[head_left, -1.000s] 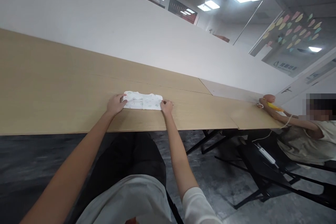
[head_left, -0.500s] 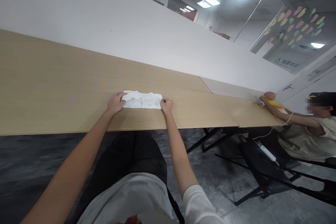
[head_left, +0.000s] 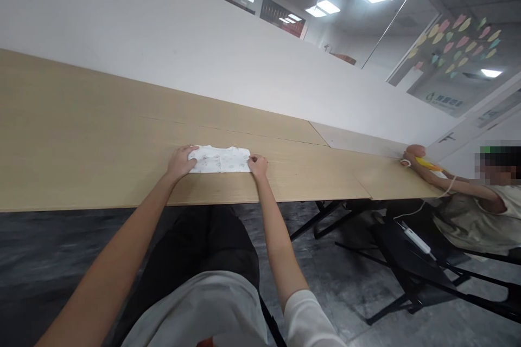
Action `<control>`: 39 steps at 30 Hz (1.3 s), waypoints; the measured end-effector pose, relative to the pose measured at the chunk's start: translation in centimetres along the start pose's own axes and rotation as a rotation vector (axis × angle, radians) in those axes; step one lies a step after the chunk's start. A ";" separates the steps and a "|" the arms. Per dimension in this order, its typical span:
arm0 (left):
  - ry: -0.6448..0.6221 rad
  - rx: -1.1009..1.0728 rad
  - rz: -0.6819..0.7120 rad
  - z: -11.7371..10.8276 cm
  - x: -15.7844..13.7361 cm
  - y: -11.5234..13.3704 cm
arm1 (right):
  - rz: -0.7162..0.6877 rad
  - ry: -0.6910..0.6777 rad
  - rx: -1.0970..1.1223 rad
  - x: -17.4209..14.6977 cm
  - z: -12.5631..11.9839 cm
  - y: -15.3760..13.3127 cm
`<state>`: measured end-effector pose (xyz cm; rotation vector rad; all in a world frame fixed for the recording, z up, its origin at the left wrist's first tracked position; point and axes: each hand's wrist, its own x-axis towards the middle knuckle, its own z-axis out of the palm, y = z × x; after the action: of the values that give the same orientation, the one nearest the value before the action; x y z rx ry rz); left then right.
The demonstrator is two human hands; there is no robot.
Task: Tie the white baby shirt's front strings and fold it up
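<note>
A white folded baby garment (head_left: 220, 160) with a small scattered print lies flat on the wooden table (head_left: 101, 157). It forms a wide, low strip with a dip along its far edge. At its left end, my left hand (head_left: 179, 164) grips the cloth, thumb on the near side and fingers over the far corner. My right hand (head_left: 258, 166) pinches the right edge between thumb and curled fingers. Both forearms reach across the table's near edge.
Behind the table rises a white wall (head_left: 171, 59) with glass above. At the far right a person (head_left: 484, 211) handles a doll (head_left: 415, 150) in yellow clothing. A black chair (head_left: 402, 244) with a white power strip (head_left: 417, 239) stands between us, a cable running up from it.
The view has tilted up slightly. Both hands keep their hold at the garment's ends, and the left fingers have shifted a little over its left corner.
</note>
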<state>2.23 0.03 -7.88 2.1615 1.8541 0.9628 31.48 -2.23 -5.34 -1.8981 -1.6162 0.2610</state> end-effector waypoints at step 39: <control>0.251 -0.252 0.161 -17.4 5.1 9.6 | -0.439 0.000 0.633 8.0 -16.2 -7.7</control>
<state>1.06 -2.64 12.46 2.1405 1.5635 1.4755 35.55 0.37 13.71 -1.0477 -1.6482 0.5101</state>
